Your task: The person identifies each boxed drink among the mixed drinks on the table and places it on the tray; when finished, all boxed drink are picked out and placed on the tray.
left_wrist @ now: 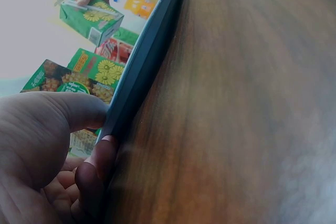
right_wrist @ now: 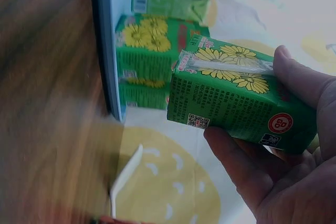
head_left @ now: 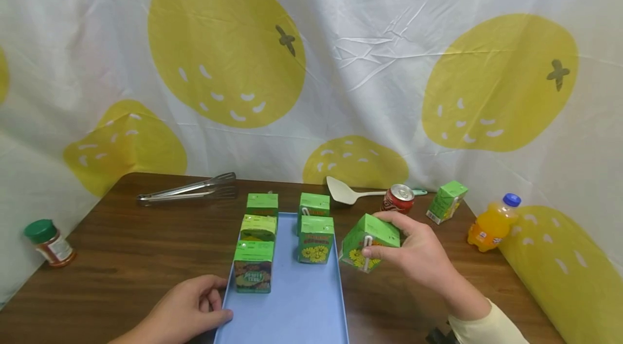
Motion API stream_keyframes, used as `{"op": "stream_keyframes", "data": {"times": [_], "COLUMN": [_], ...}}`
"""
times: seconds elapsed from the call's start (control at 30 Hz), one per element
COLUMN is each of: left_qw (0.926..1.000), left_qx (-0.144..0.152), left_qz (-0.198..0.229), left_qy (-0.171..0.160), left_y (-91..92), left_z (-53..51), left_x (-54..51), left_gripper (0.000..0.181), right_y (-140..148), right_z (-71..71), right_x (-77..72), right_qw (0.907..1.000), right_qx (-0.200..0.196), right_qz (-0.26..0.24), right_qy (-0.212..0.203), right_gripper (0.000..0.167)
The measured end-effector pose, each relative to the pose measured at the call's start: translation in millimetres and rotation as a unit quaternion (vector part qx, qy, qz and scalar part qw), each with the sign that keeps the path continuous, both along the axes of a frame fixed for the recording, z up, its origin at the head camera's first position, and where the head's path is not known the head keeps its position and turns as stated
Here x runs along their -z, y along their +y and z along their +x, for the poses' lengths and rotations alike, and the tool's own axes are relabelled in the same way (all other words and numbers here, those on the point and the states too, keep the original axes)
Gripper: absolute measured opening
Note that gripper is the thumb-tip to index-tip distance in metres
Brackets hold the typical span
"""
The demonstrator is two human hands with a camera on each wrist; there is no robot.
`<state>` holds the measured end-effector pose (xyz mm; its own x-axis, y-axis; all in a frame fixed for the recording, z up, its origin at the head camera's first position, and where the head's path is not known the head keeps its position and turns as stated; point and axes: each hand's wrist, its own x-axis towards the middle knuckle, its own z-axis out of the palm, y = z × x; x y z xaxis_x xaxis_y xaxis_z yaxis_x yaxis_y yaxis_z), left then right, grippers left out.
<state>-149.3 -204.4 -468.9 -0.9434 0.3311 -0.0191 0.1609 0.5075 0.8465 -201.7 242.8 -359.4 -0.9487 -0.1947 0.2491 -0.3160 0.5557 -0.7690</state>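
My right hand (head_left: 422, 249) grips a green drink carton (head_left: 357, 249) with yellow flowers on it and a wrapped straw on its front. This carton is tilted, in the air just right of the blue tray (head_left: 311, 314). With thumb and fingers, my left hand (head_left: 187, 309) pinches the tray's left rim, as the left wrist view shows. Three cartons stand in a row along the tray's left side, the nearest a dark-fronted carton (head_left: 253, 268). Two more form a row on the right, the nearer a flowered carton (head_left: 316, 241).
Tongs (head_left: 190, 191) lie at the back left, and a green-capped jar (head_left: 51, 244) stands at far left. Behind on the right are a white spatula (head_left: 343, 191), a red can (head_left: 398, 199), another green carton (head_left: 446, 202) and an orange drink bottle (head_left: 492, 223). A patterned cloth (head_left: 360, 90) hangs behind.
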Motion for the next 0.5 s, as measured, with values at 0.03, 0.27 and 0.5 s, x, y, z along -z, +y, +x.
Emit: {"op": "stream_keyframes", "data": {"times": [0.03,0.27,0.5], "left_qw": [1.0000,0.9999,1.0000], "left_qx": [0.000,-0.003,0.000], "left_qz": [0.001,-0.005,-0.006], "left_qy": [-0.001,-0.016,0.001], "left_y": [0.0,-0.9,-0.8], "left_z": [-0.1,-1.5,-0.3], "left_x": [-0.2,-0.9,-0.6], "left_gripper": [0.058,0.058,0.056], "right_y": [-2.2,-18.8,-35.7], "right_z": [0.7,1.5,1.4], "right_x": [1.3,10.5,16.1], "right_qw": [1.0000,0.9991,0.9976], "right_qx": [-0.006,-0.042,-0.068], "right_qz": [0.000,-0.001,0.014], "right_qy": [-0.002,0.000,0.004], "right_gripper": [0.065,0.061,0.058]}}
